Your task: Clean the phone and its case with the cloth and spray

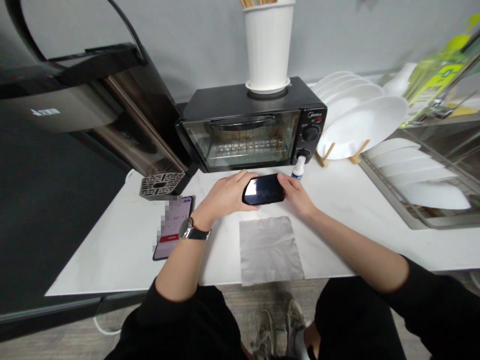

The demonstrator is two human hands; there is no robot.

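On white counter (112, 260), left hand (225, 196) and right hand (296, 196) clamp black phone (263, 189) at both ends, just beyond gray cloth (270, 250).

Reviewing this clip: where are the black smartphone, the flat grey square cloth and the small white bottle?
Black glossy smartphone (263, 189): head view, on its screen.
Flat grey square cloth (270, 250): head view, on its middle.
Small white bottle (298, 170): head view, on its body.

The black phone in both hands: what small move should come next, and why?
Probably lay the black phone on the nearby grey cloth: the left hand and right hand both hold it, and the small white bottle needs a free hand.
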